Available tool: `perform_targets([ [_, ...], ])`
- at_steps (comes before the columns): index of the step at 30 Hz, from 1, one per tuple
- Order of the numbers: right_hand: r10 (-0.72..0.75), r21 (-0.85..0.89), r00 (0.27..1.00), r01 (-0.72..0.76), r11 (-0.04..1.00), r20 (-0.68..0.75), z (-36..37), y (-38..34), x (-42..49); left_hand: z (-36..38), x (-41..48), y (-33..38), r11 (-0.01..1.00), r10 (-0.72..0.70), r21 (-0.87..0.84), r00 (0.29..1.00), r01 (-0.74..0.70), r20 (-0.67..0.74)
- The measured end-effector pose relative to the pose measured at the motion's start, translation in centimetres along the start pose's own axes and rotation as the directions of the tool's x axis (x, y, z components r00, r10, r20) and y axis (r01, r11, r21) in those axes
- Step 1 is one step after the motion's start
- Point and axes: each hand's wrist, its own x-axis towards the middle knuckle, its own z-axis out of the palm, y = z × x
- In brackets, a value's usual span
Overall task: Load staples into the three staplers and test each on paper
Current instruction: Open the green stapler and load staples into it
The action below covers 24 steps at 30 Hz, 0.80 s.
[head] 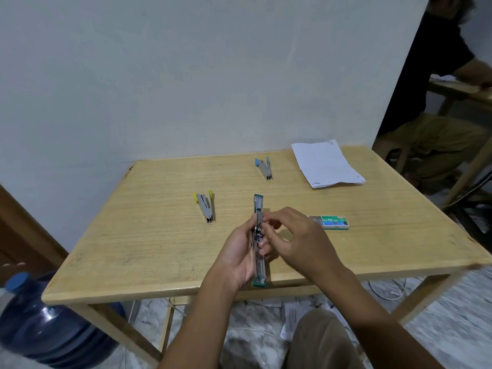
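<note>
A green-tipped stapler [258, 206] is swung fully open into one long strip above the table's front edge. My left hand [239, 251] grips its middle from the left. My right hand [295, 235] pinches at the stapler's hinge area from the right; whether it holds staples is hidden by the fingers. A green staple box [334, 222] lies just right of my hands, its drawer slid out. A yellow-tipped stapler [205, 206] lies to the left, a blue-tipped stapler [264, 168] farther back. A stack of white paper [326, 163] rests at the back right.
The wooden table [149, 235] stands against a pale wall. A blue water jug [50, 320] sits on the floor at left. Loose papers and cables lie under the table. Another person sits at a second table [458, 89] at the far right.
</note>
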Motion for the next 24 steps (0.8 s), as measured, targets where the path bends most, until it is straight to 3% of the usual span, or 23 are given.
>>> perform_targets([
  [5, 0.078, -0.087, 0.997, -0.078, 0.993, -0.009, 0.6, -0.7, 1.0, 0.0, 0.0, 0.2, 1.0, 0.009, -0.002, 1.0, -0.009, -0.022],
  [9, 0.172, -0.1, 0.983, -0.165, 0.981, 0.069, 0.7, -0.4, 2.1, -0.1, 0.3, 0.1, 1.0, 0.009, 0.021, 0.999, -0.008, -0.038],
  [15, 0.195, -0.103, 0.968, -0.181, 0.978, 0.157, 0.7, 0.5, 3.0, -0.4, 0.5, 0.1, 1.0, -0.017, -0.016, 1.0, 0.017, -0.012],
  [20, 0.247, -0.1, 0.963, -0.236, 0.967, 0.111, 1.1, 0.3, 3.4, 0.1, 0.3, 0.2, 0.996, -0.042, -0.075, 0.999, 0.039, -0.028],
  [24, 0.312, -0.011, 0.95, -0.312, 0.95, -0.005, 1.2, -0.1, 2.9, 0.7, -0.2, 0.2, 0.999, -0.036, -0.041, 0.999, 0.035, -0.022],
])
